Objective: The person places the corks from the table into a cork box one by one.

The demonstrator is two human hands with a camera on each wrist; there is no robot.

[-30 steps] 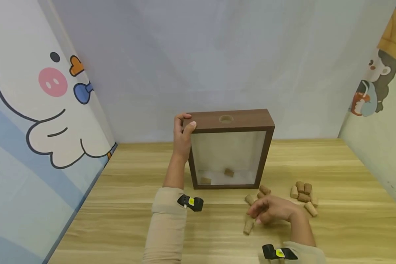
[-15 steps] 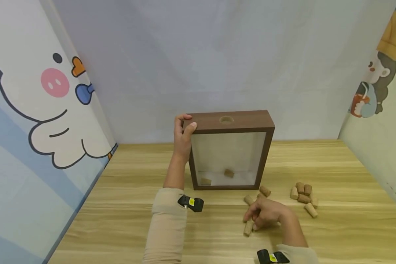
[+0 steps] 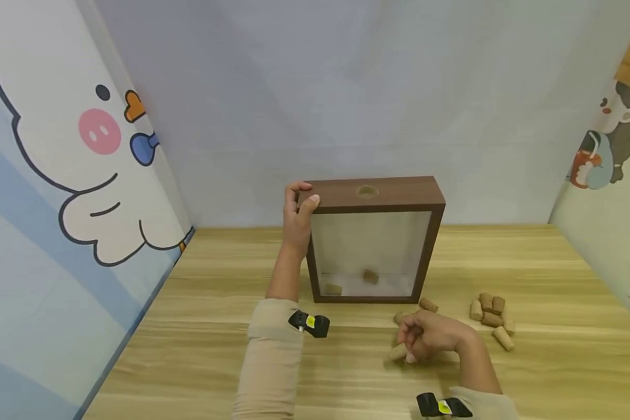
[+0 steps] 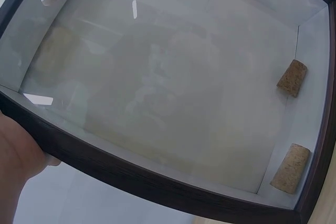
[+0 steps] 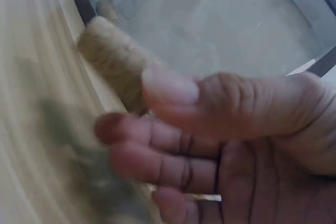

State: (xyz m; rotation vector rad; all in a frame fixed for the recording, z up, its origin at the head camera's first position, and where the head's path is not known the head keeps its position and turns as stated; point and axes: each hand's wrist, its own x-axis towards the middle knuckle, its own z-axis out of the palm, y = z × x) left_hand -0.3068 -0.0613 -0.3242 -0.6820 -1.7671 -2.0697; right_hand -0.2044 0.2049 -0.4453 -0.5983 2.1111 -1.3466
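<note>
R hand [image 3: 434, 337], the nearer, pinches a tan tapered cork [image 3: 396, 353] at the hand's approx. 8 o'clock, long axis abt 8-to-2 in head view. L hand [image 3: 297, 221] grips a dark-brown, clear-fronted rectangular box [image 3: 404, 195] by its 10 o'clock corner; round hole [image 3: 367, 191] in its top is at R hand's 11 o'clock.

Soft, even light; white glare on the clear pane [image 4: 168, 93]; right-wrist blur over the cork [image 5: 113, 59]
</note>
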